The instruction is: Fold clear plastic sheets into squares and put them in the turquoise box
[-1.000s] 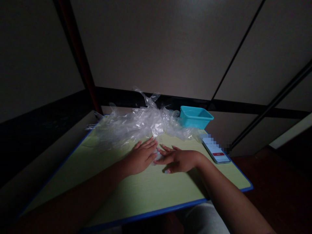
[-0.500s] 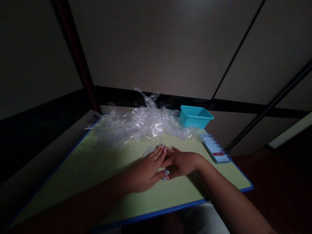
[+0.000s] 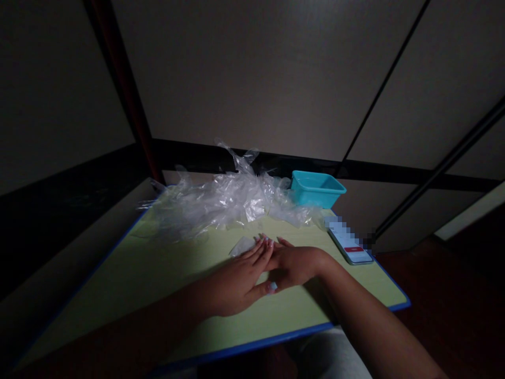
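My left hand point(image 3: 241, 279) lies palm down over the table, its fingers stretched out and resting across the fingers of my right hand point(image 3: 295, 265). A small folded piece of translucent plastic point(image 3: 242, 246) pokes out past the left fingers; the rest of it is hidden beneath the hands. My right hand is bent at the wrist, palm down, with its visible fingers extended. The left hand covers part of them. Beyond both hands spreads a loose heap of clear, crumpled plastic point(image 3: 231, 197), perhaps thin bags or gloves.
A turquoise rectangular bin point(image 3: 315, 197) stands at the table's back right corner, touching the plastic heap. A phone point(image 3: 351, 245) with a lit screen lies near the right edge. The pale green table point(image 3: 158, 284) has a blue rim and stands by panelled doors point(image 3: 252, 79).
My left hand has slid slightly to the right over the right fingers. More of the folded plastic shows beside it. My right hand has hardly moved.
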The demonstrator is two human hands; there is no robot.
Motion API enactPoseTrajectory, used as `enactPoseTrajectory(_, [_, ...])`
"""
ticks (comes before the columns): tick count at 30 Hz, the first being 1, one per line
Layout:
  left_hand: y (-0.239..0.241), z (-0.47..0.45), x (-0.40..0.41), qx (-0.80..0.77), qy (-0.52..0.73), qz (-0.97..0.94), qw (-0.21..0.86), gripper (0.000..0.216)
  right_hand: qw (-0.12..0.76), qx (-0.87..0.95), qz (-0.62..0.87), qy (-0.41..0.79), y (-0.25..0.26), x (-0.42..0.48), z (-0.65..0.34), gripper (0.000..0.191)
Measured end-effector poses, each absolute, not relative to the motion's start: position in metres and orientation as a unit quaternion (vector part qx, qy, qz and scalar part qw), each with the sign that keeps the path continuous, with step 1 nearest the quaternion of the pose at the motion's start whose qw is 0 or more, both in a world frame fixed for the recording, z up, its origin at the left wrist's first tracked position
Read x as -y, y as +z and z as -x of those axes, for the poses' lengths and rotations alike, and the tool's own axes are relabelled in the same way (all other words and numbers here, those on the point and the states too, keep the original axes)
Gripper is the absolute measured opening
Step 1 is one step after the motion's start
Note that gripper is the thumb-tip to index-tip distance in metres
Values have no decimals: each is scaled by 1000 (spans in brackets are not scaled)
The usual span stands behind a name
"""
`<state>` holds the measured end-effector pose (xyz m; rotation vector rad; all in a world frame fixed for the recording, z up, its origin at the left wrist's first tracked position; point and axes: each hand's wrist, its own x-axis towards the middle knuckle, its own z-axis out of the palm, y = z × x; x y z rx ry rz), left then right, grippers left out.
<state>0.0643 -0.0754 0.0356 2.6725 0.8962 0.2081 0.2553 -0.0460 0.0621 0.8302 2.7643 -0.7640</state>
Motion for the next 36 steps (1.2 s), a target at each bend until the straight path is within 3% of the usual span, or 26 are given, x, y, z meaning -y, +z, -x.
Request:
enactPoseTrajectory(11, [39,-71,85,-363,66,-918,143,70,129,-922,-273,-243,68,44,-253,66])
enactPoseTrajectory(36, [30,-73,84,-435,73,-890,116,75,126,-916,-282,-257,70,45,-253,68])
